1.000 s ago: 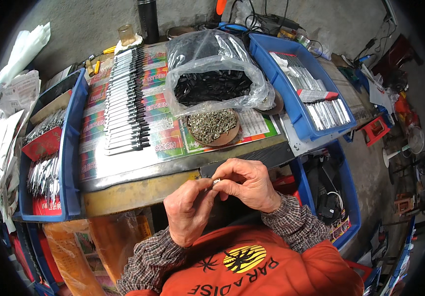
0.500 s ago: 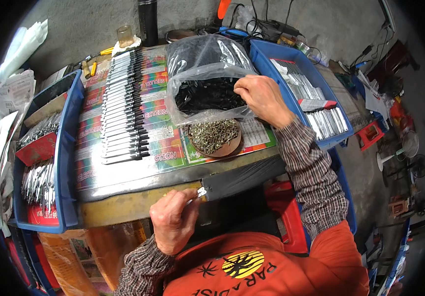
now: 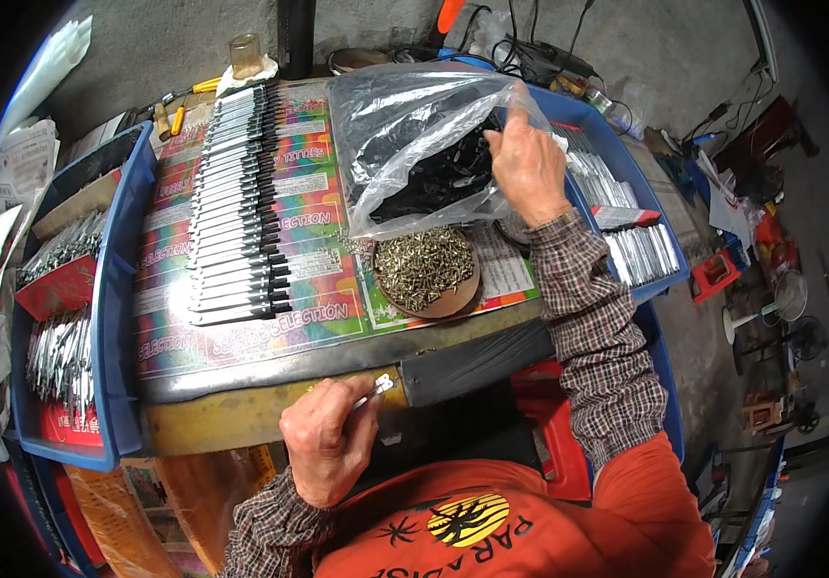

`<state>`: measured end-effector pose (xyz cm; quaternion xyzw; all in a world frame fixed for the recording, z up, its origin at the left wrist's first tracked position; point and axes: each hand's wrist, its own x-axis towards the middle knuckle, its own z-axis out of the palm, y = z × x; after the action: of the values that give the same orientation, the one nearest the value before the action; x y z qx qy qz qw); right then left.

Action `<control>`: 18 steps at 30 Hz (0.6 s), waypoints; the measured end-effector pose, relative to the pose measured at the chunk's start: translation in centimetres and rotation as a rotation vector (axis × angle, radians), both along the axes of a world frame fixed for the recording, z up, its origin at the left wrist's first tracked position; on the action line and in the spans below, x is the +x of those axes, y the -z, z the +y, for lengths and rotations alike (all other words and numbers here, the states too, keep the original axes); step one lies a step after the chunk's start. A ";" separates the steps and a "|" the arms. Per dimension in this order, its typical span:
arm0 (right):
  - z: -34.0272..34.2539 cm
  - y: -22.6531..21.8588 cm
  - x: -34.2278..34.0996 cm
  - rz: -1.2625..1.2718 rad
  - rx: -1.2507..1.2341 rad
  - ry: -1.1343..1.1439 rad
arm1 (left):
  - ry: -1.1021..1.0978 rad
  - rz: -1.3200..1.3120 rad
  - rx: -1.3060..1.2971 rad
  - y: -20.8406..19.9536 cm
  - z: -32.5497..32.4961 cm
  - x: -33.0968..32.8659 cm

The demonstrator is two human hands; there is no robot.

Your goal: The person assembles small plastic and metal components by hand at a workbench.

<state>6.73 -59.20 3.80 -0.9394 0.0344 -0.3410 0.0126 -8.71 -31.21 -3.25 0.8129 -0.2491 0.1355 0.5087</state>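
Observation:
My left hand [image 3: 330, 438] is closed around a thin silver metal strip [image 3: 382, 386], whose end with holes sticks out past the thumb near the table's front edge. At the far side, my right hand [image 3: 533, 171] has hold of the rim of a clear plastic bag [image 3: 386, 130], pulled up on its right. Black parts [image 3: 448, 178] fill the bag, partly hidden under the plastic. Just in front of it sits a round shallow dish [image 3: 453, 306] heaped with small brass-coloured pins [image 3: 422, 262]. Left of the bag lies a long row of silver strips with black ends [image 3: 232, 222].
Blue bins with metal strips flank the table: one on the left [image 3: 124, 308], one on the right [image 3: 660, 281]. A glass jar [image 3: 245, 56] and yellow-handled tools [image 3: 178, 121] are at the back. A red stool [image 3: 561, 433] stands below the table.
My right hand has moved from the bag's opening up to its rim, pulling the plastic up and partly over the black parts. My left hand still holds the strip, slightly lower left.

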 end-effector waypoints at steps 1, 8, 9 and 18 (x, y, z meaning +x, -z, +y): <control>-0.1 0.5 0.1 -0.002 -0.003 0.004 | 0.004 -0.002 -0.003 0.0 -0.1 0.1; 1.9 1.7 2.3 0.253 -0.153 -0.281 | 0.023 0.024 0.003 0.3 0.1 0.0; 2.3 1.9 3.0 0.251 -0.152 -0.284 | 0.020 0.028 0.005 0.4 0.2 0.0; 3.9 2.6 9.9 0.284 -0.226 -0.372 | 0.025 0.017 0.007 0.2 -0.1 0.1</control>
<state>16.66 -55.28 1.18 -0.9634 -0.1760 -0.1993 -0.0350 -8.64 -31.32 -3.45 0.8126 -0.2554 0.1212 0.5097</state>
